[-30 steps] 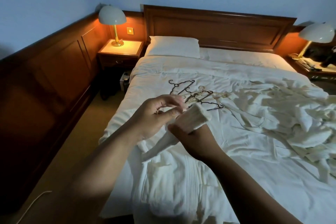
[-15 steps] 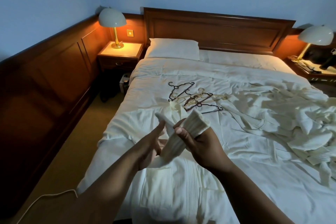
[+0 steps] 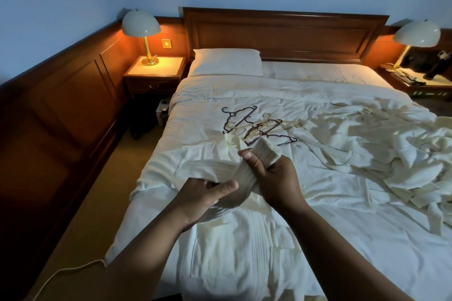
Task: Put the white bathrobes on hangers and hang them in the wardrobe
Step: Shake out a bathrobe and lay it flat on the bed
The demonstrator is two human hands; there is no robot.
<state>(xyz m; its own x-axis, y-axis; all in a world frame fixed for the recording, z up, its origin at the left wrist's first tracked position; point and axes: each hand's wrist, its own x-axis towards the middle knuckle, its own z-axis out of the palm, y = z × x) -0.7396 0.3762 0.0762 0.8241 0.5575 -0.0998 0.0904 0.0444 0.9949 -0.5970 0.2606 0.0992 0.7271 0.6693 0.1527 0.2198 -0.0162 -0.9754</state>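
We see both forearms stretched over the bed (image 3: 244, 95), where the white bathrobe (image 3: 234, 239) lies. The left hand (image 3: 208, 194), thumb on top, grips its sleeve (image 3: 208, 168); the right hand (image 3: 275, 178) curls round the cuff (image 3: 267, 151), near the hangers (image 3: 256, 127).

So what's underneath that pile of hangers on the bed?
The hangers lie directly on the white duvet. Their near edge is hidden behind the held-up bathrobe sleeve, so whatever lies under that part can't be seen.
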